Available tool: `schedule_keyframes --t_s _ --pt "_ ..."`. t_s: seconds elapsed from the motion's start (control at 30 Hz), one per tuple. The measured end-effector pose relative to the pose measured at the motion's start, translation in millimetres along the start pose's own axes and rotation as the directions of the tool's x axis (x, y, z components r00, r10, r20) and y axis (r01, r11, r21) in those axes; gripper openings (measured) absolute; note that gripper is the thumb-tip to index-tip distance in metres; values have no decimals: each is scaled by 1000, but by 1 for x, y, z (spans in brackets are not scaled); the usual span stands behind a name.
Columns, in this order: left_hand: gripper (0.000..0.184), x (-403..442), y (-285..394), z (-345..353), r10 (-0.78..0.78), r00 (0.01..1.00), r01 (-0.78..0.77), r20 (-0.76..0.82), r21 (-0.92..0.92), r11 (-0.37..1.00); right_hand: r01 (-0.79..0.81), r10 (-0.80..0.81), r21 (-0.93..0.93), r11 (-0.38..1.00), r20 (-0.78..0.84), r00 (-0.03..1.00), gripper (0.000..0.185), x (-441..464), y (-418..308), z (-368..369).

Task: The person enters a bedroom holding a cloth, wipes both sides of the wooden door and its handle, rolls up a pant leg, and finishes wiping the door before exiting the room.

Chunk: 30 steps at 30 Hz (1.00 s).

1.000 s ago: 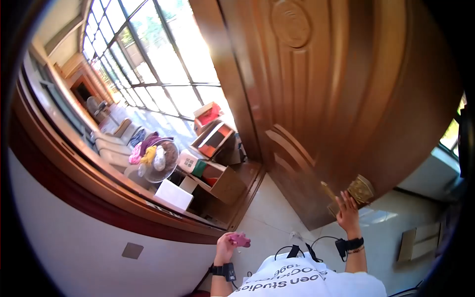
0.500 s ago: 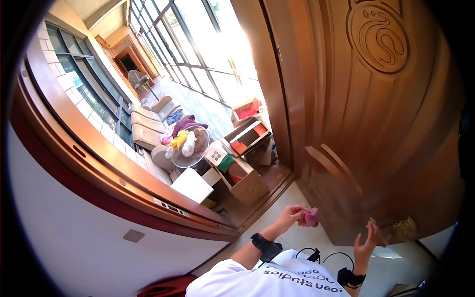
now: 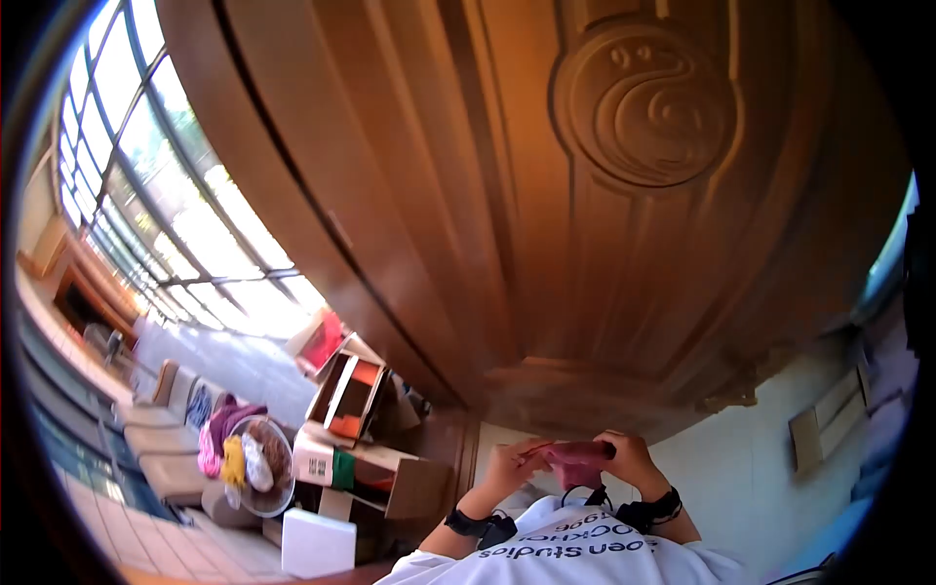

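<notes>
A pink cloth (image 3: pixel 577 464) is stretched between my two hands, low in the view and just in front of my shirt. At its left end, my left hand (image 3: pixel 507 468) grips it with curled fingers. My right hand (image 3: pixel 632 462) is closed on the other end. Both wrists wear black bands. Beyond the hands stands a large brown wooden door (image 3: pixel 458 214) with a carved round emblem (image 3: pixel 645 105). The door's blurred handle (image 3: pixel 731 400) lies up and to the right of my right hand, apart from it.
Left of the door are open cardboard boxes (image 3: pixel 421 487), a white box (image 3: pixel 318 544) and a round glass table (image 3: pixel 278 492) bearing coloured cloths. A beige sofa (image 3: pixel 161 444) stands by the wall. Pale floor (image 3: pixel 712 468) and a flat box (image 3: pixel 827 421) lie at right.
My view has swung right, towards the door. My right hand has left the handle area and taken hold of the pink cloth, which only my left hand held before.
</notes>
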<state>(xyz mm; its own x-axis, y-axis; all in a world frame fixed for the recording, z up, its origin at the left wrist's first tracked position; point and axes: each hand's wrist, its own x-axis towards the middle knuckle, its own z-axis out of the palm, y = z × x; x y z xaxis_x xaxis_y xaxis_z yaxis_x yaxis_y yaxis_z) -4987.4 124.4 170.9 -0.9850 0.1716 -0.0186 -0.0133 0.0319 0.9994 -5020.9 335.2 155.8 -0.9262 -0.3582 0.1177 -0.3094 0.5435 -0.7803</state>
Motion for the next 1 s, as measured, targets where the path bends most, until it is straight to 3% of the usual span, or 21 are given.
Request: schedule_keyframes --t_s 0.03,0.07,0.13,0.17,0.2,0.27,0.33,0.4,0.43,0.47,0.53,0.6,0.63,0.7,0.73,0.8,0.87,0.93,1.0 --pt "20 12 4 -11 64 998 -64 1 61 996 -96 94 55 994 44 995 25 6 2 0" --pt "20 24 1 -23 73 995 -78 69 58 995 -129 130 50 990 -14 991 25 11 3 0" --pt "16 50 -6 -41 216 976 -210 15 299 931 -159 159 10 987 -2 987 23 21 -1 -10" --pt "14 60 6 -41 277 961 -260 -25 268 928 -130 142 155 979 -73 987 21 24 -9 -15" --pt "14 69 23 -43 273 962 -271 26 250 930 -162 179 152 975 -111 978 21 28 -20 -23" --pt "18 89 61 -47 464 861 -490 206 579 652 -366 454 365 856 -194 869 17 38 -39 -41" --pt "25 109 89 -42 633 767 -612 100 408 677 -54 311 458 887 -507 804 15 49 -47 -50" --pt "24 136 117 -38 832 522 -816 191 395 421 117 57 163 980 -784 618 13 63 -62 -68" --pt "27 144 135 -33 864 438 -832 249 475 285 212 -189 -96 973 -859 476 17 75 -74 -83" --pt "30 150 151 -27 883 354 -827 309 544 141 260 -430 -359 896 -847 312 22 87 -86 -98" --pt "36 163 175 -6 880 368 -771 301 628 107 266 -534 -485 833 -830 158 32 106 -96 -114" --pt "42 180 182 14 879 382 -696 287 714 69 198 -698 -673 713 -709 99 41 130 -110 -136" --pt "42 194 179 22 873 425 -606 239 791 78 206 -698 -672 712 -710 95 41 140 -106 -139" --pt "42 212 163 32 873 457 -441 171 896 56 11 -656 -694 720 -675 337 47 160 -88 -142" --pt "42 215 150 33 876 451 -426 172 904 42 29 -660 -690 723 -678 325 47 164 -76 -137" --pt "42 216 117 33 887 441 -279 135 960 -7 -59 -645 -732 679 -632 430 60 159 -46 -106" --pt "42 214 65 30 872 464 -250 156 968 -40 -59 -629 -743 666 -603 490 58 153 -4 -66" --pt "34 208 4 24 853 497 -165 159 982 -87 -2 -724 -830 558 -488 488 56 144 40 -30" --pt "33 200 -43 18 781 567 -251 261 958 -137 33 -655 -814 579 -442 613 53 136 97 12"
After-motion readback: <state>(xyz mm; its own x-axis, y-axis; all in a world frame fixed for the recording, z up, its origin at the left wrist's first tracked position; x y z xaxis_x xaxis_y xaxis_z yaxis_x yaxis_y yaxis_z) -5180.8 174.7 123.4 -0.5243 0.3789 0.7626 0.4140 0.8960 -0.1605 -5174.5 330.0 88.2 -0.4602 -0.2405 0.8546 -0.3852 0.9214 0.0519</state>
